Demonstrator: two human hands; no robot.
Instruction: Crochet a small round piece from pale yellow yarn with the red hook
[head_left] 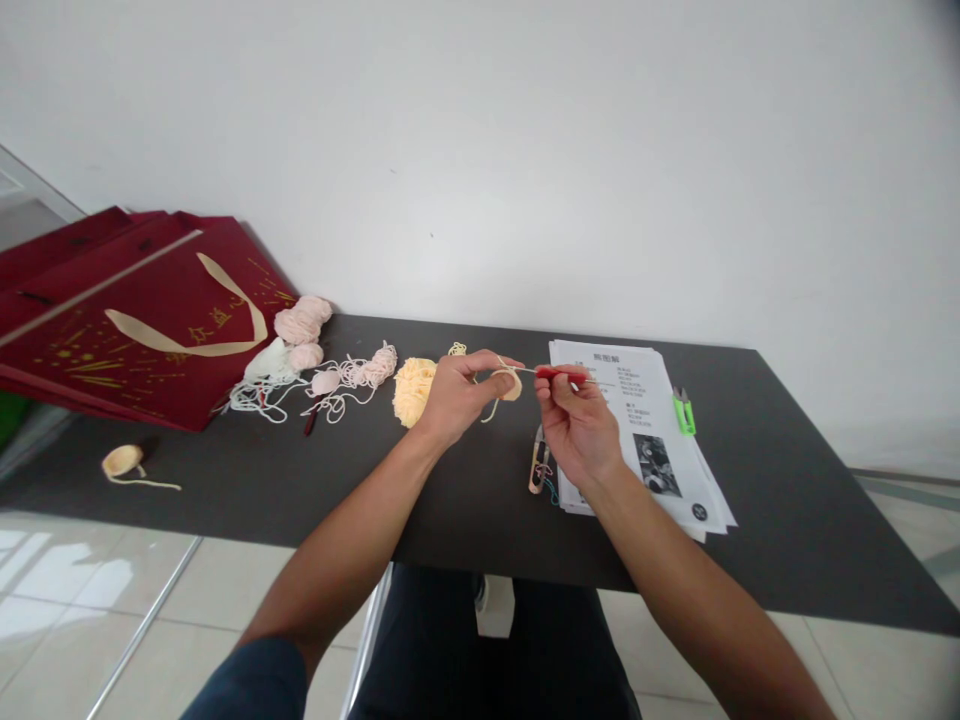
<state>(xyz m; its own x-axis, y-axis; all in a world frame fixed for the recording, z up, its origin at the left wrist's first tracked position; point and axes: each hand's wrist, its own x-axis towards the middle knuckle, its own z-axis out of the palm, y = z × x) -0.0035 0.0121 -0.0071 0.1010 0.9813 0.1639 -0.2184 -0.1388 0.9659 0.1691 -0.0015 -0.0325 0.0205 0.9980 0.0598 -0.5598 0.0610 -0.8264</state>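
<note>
My left hand [461, 393] pinches a small round piece of pale yellow crochet work [511, 386], with yarn running over the index finger and a tail hanging below. In my right hand [581, 425] is a crochet hook [551, 373] with a red handle, held between thumb and fingers. Its thin metal shaft points left and reaches the crochet piece; the exact stitch is too small to make out. Just left of my left hand lies a ball of yellow yarn [412, 390]. Under my right hand are printed sheets [637, 400].
Thread snips [538, 465] lie beside the sheets, and green-handled snips [683, 411] on their right edge. Pink yarn [303, 320], white yarn [270, 365] and loose strands rest left, near dark red gift bags [157, 310]. A small crocheted cup [122, 460] sits at the table's front left.
</note>
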